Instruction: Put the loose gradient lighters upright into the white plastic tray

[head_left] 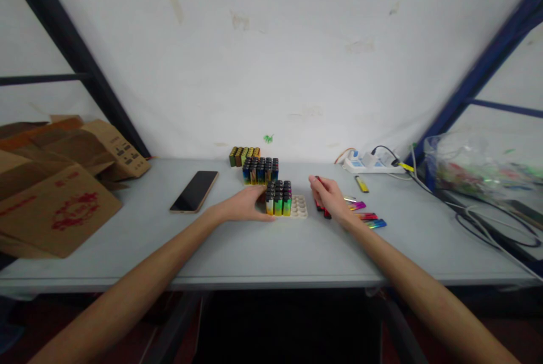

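Observation:
A pale tray point(300, 207) with round holes stands before me, its left part filled with upright lighters point(278, 201) in green, yellow and other colours under black tops. The right part of the tray shows bare holes. My left hand point(245, 204) wraps round the tray's left end, thumb in front and fingers behind. Just right of the tray, my right hand point(331, 197) is closed on a red lighter point(317, 183) with a black top. Dark red lighter ends point(326, 213) also show under that hand; I cannot tell how many it holds. Loose coloured lighters point(367, 216) lie beside it.
Behind the tray stand a block of blue lighters point(260, 172) and a yellow-green group point(237, 157). A phone point(194, 191) lies left, near cardboard boxes point(63, 206). A yellow lighter point(362, 183), a power strip point(371, 164), cables and a plastic bag point(470, 163) are at right.

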The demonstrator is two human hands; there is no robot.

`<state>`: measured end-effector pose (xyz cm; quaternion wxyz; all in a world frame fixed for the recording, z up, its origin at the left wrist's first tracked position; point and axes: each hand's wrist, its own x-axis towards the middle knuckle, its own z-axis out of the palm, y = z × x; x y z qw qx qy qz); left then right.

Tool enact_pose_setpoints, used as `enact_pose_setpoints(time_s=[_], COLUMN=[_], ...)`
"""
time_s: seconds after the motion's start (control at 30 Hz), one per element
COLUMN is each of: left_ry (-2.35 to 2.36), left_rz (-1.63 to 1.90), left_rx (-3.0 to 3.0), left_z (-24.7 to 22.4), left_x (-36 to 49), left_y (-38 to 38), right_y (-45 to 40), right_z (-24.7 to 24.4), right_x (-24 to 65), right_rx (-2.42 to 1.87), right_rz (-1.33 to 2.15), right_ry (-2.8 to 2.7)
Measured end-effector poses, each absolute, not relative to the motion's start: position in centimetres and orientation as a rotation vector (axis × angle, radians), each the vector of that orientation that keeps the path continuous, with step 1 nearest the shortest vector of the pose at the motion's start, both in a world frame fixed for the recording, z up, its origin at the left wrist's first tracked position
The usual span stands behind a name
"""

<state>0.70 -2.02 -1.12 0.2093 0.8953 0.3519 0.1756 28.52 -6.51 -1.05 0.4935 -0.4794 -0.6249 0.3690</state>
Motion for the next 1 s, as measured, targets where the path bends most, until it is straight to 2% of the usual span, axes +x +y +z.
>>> enact_pose_setpoints(time_s=[0.23, 0.63, 0.87, 1.0], left_ry=[0.975, 0.951, 0.94, 0.944], left_rz=[0.459, 0.518, 0.522, 0.493], left_rx=[2.512, 2.488, 2.477, 2.475], left_z=[-0.81, -1.13, -1.02, -0.65], left_x=[0.79, 0.7, 0.7, 0.69], left_y=[-2.14, -2.01, -1.93, -1.97], right_y=[-6.09, -6.22, -5.99, -5.77], right_z=[-1.68, -1.46, -1.46, -1.77], right_x=[28.52, 28.42, 28.54, 28.51], right_rx=[-1.299, -1.119, -1.261, -1.326], right_rz=[0.654, 0.772, 0.316, 0.331], right_ry=[-1.627, -1.718, -1.925, -1.946])
